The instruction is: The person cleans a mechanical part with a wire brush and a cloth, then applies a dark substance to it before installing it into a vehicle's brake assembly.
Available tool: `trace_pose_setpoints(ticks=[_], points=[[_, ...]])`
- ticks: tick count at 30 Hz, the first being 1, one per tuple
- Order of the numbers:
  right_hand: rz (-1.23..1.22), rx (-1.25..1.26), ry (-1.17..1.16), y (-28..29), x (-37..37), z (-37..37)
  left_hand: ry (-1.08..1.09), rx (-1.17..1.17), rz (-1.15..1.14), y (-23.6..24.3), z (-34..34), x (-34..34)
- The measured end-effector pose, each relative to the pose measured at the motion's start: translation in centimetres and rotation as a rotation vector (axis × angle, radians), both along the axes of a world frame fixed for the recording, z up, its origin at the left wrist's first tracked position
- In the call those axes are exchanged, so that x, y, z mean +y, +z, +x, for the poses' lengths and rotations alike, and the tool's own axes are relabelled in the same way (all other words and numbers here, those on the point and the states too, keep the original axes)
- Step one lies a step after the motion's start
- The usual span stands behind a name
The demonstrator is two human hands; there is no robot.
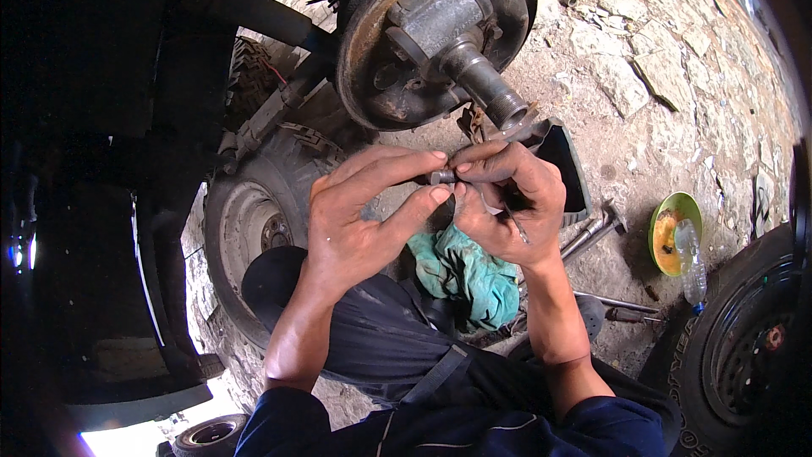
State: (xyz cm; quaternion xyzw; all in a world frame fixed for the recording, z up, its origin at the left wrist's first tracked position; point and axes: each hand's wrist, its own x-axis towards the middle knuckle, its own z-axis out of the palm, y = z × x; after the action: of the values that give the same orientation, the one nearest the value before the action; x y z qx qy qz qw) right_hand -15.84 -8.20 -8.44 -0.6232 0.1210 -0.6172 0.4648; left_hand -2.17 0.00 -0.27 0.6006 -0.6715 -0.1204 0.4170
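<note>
In the middle, my left hand [359,211] and my right hand [513,199] meet at a small dark cylindrical metal part [441,177] with ridges that look like thread. Left thumb and forefinger close around its left end, while the right thumb and forefinger pinch the other end. A thin metal piece [518,227] shows against my right palm; its kind is unclear. Just beyond the hands, a bare wheel spindle [486,85] juts from a round, rusty brake backing plate [359,76]. The right fingers' inner side is hidden.
Below my hands lies a green cloth [465,275]. A dark open container [571,169], metal tools [588,237], a green bowl of orange-brown stuff [668,241] and a plastic bottle [691,267] are to the right. Tyres stand left [224,228] and right [702,355]. Dark vehicle bodywork fills the left.
</note>
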Motion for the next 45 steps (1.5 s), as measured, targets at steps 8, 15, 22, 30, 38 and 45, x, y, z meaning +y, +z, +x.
trace_pose_setpoints(ticks=[8, 15, 22, 30, 38, 45], points=[[0.159, 0.033, 0.128, -0.5, 0.2, -0.2, -0.064, -0.229, -0.117, -0.1, 0.2, 0.1], [0.67, 0.0, 0.488, 0.8, -0.1, -1.2, -0.18, -0.389, -0.219, -0.1, 0.9, -0.3], [0.43, 0.198, 0.46, -2.6, -2.0, -1.2, -0.036, -0.322, -0.045, -0.3, 0.7, -0.2], [0.365, 1.326, 0.326, -8.3, -4.1, -3.7, -0.002, -0.035, 0.364, -4.5, -1.6, 0.3], [0.262, 1.854, 0.802, -14.3, -6.9, -7.3, -0.28, -0.067, 0.619, -9.8, -5.7, -3.4], [0.064, 2.012, 0.602, -19.9, -2.0, -15.2, -0.323, 0.771, 0.595, -14.2, -13.1, -9.7]])
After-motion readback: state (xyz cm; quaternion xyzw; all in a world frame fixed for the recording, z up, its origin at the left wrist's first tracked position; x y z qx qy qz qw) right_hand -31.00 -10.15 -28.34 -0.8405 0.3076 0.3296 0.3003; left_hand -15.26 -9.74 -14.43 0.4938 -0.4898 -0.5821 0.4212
